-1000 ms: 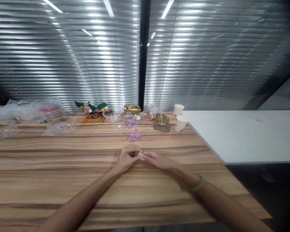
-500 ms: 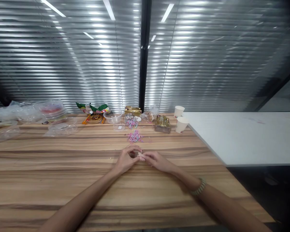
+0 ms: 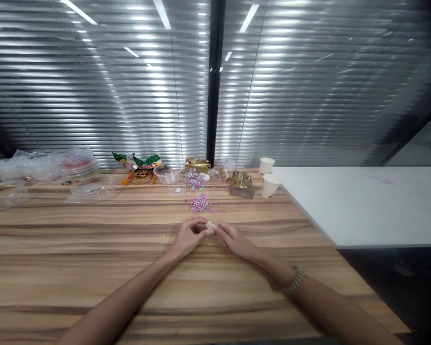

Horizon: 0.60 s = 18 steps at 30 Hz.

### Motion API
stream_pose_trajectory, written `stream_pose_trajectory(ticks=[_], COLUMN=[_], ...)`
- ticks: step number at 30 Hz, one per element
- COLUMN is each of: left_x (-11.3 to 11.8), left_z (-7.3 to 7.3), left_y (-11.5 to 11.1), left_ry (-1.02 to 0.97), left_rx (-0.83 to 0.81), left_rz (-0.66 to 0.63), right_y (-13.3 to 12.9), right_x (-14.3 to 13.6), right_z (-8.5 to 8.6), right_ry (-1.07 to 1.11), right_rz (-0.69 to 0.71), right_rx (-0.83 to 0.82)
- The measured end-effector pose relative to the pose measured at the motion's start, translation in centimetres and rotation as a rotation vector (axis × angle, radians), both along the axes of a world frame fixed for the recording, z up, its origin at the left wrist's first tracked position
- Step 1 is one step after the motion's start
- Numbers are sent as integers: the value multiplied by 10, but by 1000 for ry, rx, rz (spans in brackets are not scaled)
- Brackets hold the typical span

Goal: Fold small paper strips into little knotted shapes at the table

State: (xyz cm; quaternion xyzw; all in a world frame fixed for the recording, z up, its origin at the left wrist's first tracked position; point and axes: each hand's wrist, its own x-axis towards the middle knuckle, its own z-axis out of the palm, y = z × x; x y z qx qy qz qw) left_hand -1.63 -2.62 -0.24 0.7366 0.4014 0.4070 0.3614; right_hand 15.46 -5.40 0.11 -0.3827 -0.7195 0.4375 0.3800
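Between my fingertips is a small pale piece (image 3: 209, 224), too small and blurred to name. My left hand (image 3: 187, 236) pinches it from the left, thumb and forefinger curved round. From the other side my right hand (image 3: 236, 240) closes on it, fingers bent together and touching the left fingertips. Just beyond my hands lies a loose pile of small pink, purple and white bands (image 3: 200, 203) on the wooden table. Farther back, more such bands (image 3: 196, 183) spill by a clear bag.
A clear tub (image 3: 168, 175), its lid (image 3: 176, 189), a gold-wrapped box (image 3: 242, 185) and two paper cups (image 3: 270, 186) stand along the back. Green snack packets (image 3: 149, 161) and plastic lids (image 3: 93, 188) are to the left. A white table (image 3: 366, 206) adjoins on the right.
The pale piece has turned and moved slightly up between my fingers. My right fingers have shifted up; the thin pinkish strand seen across the piece before no longer shows.
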Motion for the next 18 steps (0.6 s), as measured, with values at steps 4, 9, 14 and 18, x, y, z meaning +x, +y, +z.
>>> stream_pose_trajectory(ticks=[4, 9, 14, 18], left_x=[0, -1, 2, 3], left_z=[8, 19, 22, 21], left_y=[-2, -7, -18, -20], left_ry=[105, 164, -21, -99], left_rx=[61, 133, 242, 58], left_rz=[-61, -38, -144, -213], right_y=[2, 9, 13, 11], right_x=[-2, -3, -2, -2], right_z=[-7, -16, -20, -19], right_ry=[211, 342, 382, 381], right_rz=[21, 3, -8, 11], right_rx=[-142, -248, -255, -251])
